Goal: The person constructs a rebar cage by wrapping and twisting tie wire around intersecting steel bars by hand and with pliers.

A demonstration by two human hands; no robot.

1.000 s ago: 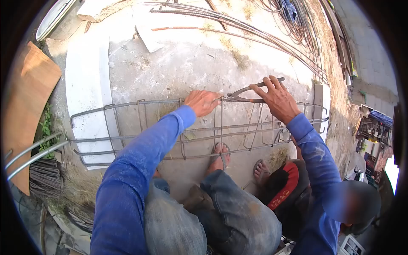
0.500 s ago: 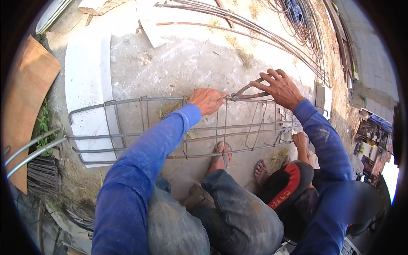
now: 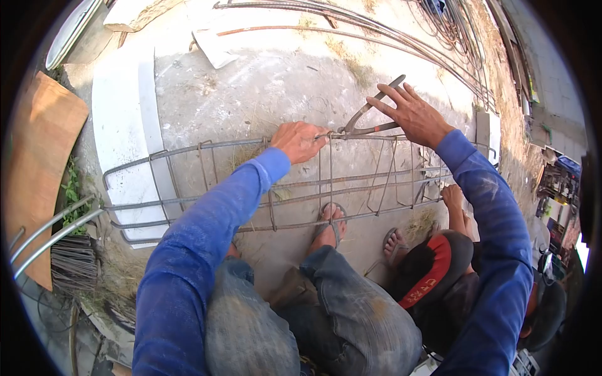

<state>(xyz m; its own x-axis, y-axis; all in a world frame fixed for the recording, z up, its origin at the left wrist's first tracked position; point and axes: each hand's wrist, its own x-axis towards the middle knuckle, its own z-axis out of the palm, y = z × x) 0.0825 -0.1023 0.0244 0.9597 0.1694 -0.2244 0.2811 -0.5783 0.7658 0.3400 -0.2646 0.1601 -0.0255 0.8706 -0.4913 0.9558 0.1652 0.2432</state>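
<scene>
As the left hand [image 3: 297, 141] closes on the cage [image 3: 331, 188], the right hand [image 3: 419, 116] grips splayed pincers [image 3: 360, 131].

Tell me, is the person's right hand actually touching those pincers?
Touching. The head view shows it: the right hand reaches over the spread handles of the pincers, its fingers crossing the upper one with no visible gap.

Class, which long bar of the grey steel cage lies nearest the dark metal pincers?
The topmost long bar, at the tips of the pincers; the other long bars lie lower in view.
</scene>
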